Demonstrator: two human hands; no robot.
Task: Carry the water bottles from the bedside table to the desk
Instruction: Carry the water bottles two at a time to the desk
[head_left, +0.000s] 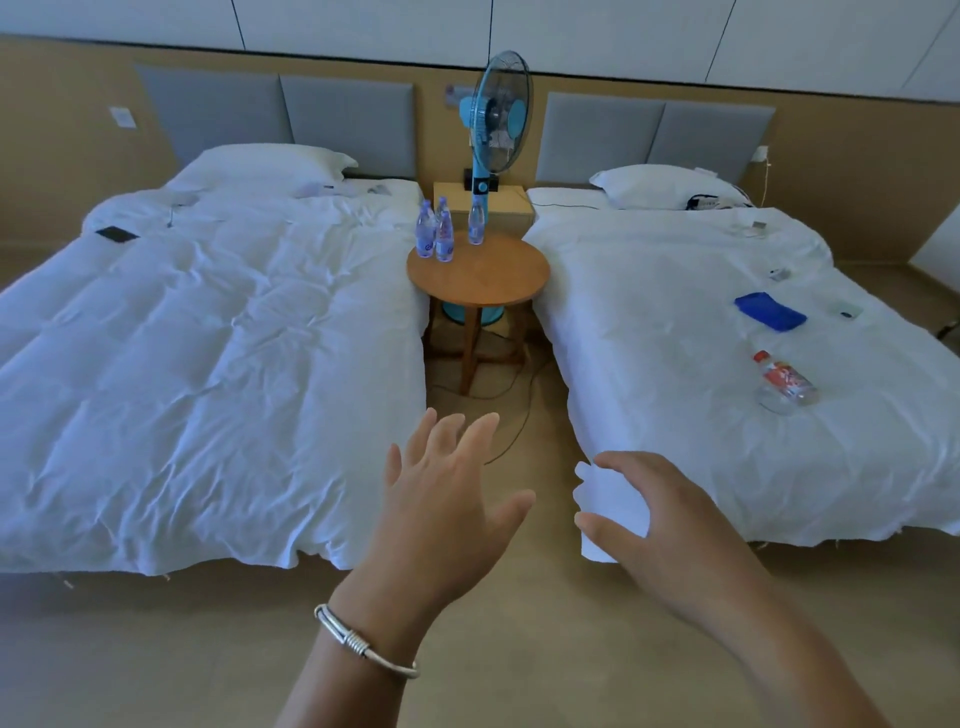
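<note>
Four water bottles (439, 231) stand upright on the round tabletop (478, 275) between two beds, three clustered at its far left edge, one at the far edge. Both hands, left (447, 512) and right (660, 514), hover well short of the tabletop, fingers spread, holding nothing.

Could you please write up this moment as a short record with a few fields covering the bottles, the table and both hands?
water bottles: four standing upright at the far edge of the round table, three clustered, one apart
table position: between the two beds, in front of the fan
left hand: open, fingers spread, holding nothing
right hand: open, fingers loosely bent, holding nothing
task state: no bottle picked up yet
other bottle: red-labelled bottle lying on the right bed
</note>
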